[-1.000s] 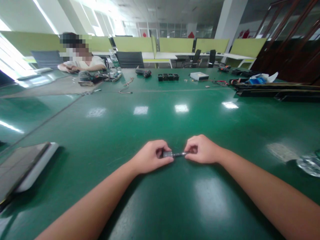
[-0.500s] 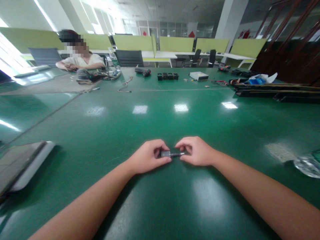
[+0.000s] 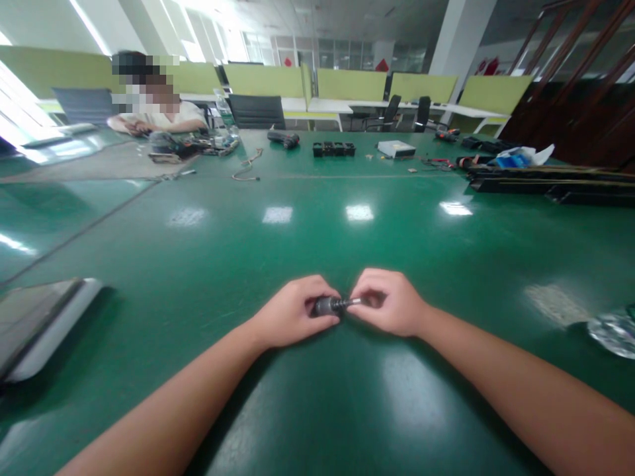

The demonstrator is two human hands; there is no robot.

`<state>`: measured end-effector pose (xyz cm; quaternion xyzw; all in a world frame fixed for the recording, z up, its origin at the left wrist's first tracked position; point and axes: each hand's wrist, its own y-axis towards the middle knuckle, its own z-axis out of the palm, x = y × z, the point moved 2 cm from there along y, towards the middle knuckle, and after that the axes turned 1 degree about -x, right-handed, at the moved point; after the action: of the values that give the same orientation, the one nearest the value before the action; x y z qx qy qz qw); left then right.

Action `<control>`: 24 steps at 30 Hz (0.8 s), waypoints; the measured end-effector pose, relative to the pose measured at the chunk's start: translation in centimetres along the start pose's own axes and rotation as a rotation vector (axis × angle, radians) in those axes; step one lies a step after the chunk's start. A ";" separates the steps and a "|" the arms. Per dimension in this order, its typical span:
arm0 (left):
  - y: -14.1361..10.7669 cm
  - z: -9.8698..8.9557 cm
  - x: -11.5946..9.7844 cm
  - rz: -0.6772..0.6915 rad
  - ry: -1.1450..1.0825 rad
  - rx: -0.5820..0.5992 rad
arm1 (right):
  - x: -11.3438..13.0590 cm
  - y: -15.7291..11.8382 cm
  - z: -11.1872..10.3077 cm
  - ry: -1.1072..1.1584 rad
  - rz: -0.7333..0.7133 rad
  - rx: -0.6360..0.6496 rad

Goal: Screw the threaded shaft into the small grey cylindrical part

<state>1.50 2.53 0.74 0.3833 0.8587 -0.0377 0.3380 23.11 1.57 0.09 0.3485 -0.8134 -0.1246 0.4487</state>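
Note:
Low over the green table [image 3: 317,244], a small dark cylindrical part [image 3: 326,305] with a ribbed, spring-like neck and a thin silvery shaft [image 3: 355,301] lies sideways between both hands. My left hand [image 3: 292,311] wraps thumb and fingers around the thick end, covering some of it. From the other side, my right hand [image 3: 391,304] pinches the shaft between thumb and fingertips. The shaft's far tip is partly hidden inside the right hand's curl. Whether the part touches the tabletop, I cannot tell.
At left is a flat grey-and-white device [image 3: 49,324]; a clear plastic object [image 3: 615,330] stands at right. Farther back are a cordless drill [image 3: 283,138], black blocks [image 3: 334,149], a white box [image 3: 395,149] and long black strips [image 3: 550,178]. A person [image 3: 159,112] sits far left.
My right hand has closed its thumb and fingertips onto the thin shaft, shifting slightly toward the left hand. The left hand keeps its hold on the cylindrical part.

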 end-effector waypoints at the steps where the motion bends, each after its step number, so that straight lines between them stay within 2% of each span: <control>1: 0.0 0.0 0.0 0.002 -0.005 -0.002 | 0.3 0.0 0.0 -0.013 -0.033 -0.022; 5: -0.1 0.0 0.0 -0.017 -0.004 0.007 | 1.0 0.0 0.2 -0.054 -0.166 -0.079; 7: -0.1 0.1 0.0 -0.014 -0.006 0.016 | 1.2 0.0 0.3 -0.055 -0.187 -0.080; 18: -0.1 -0.1 -0.1 -0.012 -0.036 0.010 | 0.6 -0.1 0.3 -0.112 -0.049 -0.016; 24: -0.1 -0.1 0.2 -0.102 0.046 -0.024 | -1.0 0.0 0.4 -0.185 0.042 0.072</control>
<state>1.22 2.62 0.67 0.3360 0.8851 -0.0357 0.3202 23.14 2.15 -0.77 0.3342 -0.8624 -0.1173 0.3616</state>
